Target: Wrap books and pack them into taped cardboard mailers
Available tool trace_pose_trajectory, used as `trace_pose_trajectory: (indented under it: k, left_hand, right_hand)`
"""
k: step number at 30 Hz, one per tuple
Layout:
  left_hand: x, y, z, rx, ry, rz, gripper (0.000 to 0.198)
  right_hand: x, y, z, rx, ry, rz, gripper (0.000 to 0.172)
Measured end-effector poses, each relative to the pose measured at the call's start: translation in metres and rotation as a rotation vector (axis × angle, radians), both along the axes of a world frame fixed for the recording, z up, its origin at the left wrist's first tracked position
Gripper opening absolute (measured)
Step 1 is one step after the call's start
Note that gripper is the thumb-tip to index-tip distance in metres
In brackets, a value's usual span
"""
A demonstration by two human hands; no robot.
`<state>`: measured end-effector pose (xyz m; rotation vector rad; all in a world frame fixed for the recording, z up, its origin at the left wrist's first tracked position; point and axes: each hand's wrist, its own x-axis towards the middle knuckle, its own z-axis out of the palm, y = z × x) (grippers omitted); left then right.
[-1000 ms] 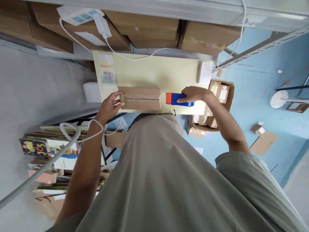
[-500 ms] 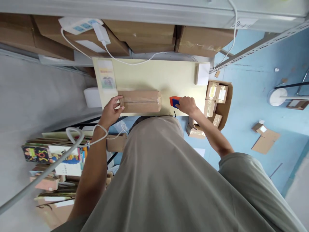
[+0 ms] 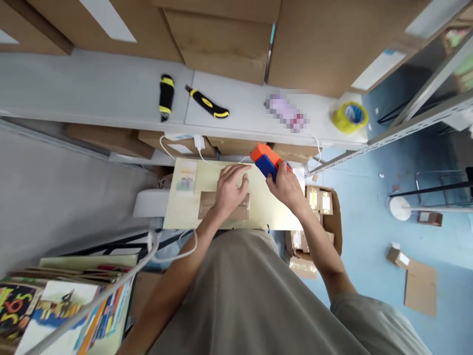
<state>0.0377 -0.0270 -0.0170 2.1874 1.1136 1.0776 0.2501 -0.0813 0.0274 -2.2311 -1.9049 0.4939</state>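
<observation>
My right hand [image 3: 287, 187] is wrapped round an orange-and-blue handheld tool [image 3: 266, 160], lifted above the table; its exact kind I cannot make out. My left hand [image 3: 231, 187] is open and holds nothing, with fingers stretched toward the tool and the thumb apart. Below it on the pale yellow table [image 3: 181, 212] lies a long taped cardboard box [image 3: 207, 204], partly hidden by the left hand and forearm. A printed card [image 3: 185, 176] lies at the table's left side.
On the shelf [image 3: 125, 88] above lie two black-and-yellow utility knives [image 3: 166, 96], a blurred-out purple item [image 3: 286, 112] and a yellow tape roll [image 3: 350, 117]. A carton of small boxes [image 3: 334, 217] stands to the right. A white cable [image 3: 181, 254] hangs by my left arm.
My left hand has let go of the box's left end and moved right and up. The right hand has raised the orange-and-blue tool. The view has tilted up, showing the shelf.
</observation>
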Motion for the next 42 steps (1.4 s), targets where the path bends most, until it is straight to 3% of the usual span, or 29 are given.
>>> trace_pose_trajectory:
  k: [4,7,11,14,16,19,22,25,28,31,33,35,39,42]
  left_hand:
    - [0.032,0.022,0.034,-0.003,-0.188,0.098,0.032]
    - [0.026,0.026,0.046,-0.116,-0.237,0.165,0.036]
    - [-0.003,0.019,0.041,-0.200,-0.242,0.206,0.044]
    - [-0.036,0.014,0.020,-0.257,-0.203,0.227,0.046]
    - [-0.065,0.007,-0.004,-0.312,-0.151,0.272,0.049]
    - [-0.113,-0.012,-0.048,-0.441,-0.045,0.433,0.056]
    - [-0.148,-0.042,-0.088,-0.650,0.077,0.546,0.054]
    - [-0.155,-0.067,-0.110,-0.803,0.202,0.470,0.044]
    - [-0.143,-0.080,-0.118,-0.781,0.264,0.477,0.049]
    - [-0.135,-0.079,-0.123,-0.747,0.271,0.527,0.062]
    - [-0.137,-0.073,-0.126,-0.804,0.289,0.508,0.053]
    - [-0.144,-0.065,-0.128,-0.870,0.315,0.452,0.045]
    - [-0.159,-0.059,-0.122,-0.902,0.308,0.342,0.046]
    - [-0.160,-0.064,-0.107,-0.878,0.222,0.301,0.045]
  right_hand:
    - [-0.019,0.074,0.041,0.194,-0.084,0.042,0.042]
    - [-0.033,0.126,0.049,0.193,-0.198,0.057,0.050]
    - [-0.042,0.177,0.035,0.163,-0.250,0.043,0.061]
    - [-0.040,0.184,0.024,0.213,-0.227,-0.007,0.065]
    - [-0.039,0.163,0.013,0.281,-0.195,-0.034,0.068]
    - [-0.047,0.091,-0.014,0.266,-0.094,-0.053,0.071]
    - [-0.070,-0.002,-0.044,-0.008,0.088,-0.059,0.071]
    - [-0.100,-0.067,-0.072,-0.355,0.242,-0.076,0.063]
    - [-0.122,-0.085,-0.096,-0.476,0.270,-0.157,0.058]
    - [-0.129,-0.080,-0.113,-0.488,0.225,-0.231,0.072]
    - [-0.125,-0.078,-0.122,-0.489,0.215,-0.244,0.074]
    - [-0.118,-0.080,-0.129,-0.457,0.252,-0.227,0.066]
    - [-0.102,-0.092,-0.131,-0.360,0.365,-0.205,0.062]
    - [-0.090,-0.104,-0.117,-0.294,0.428,-0.217,0.070]
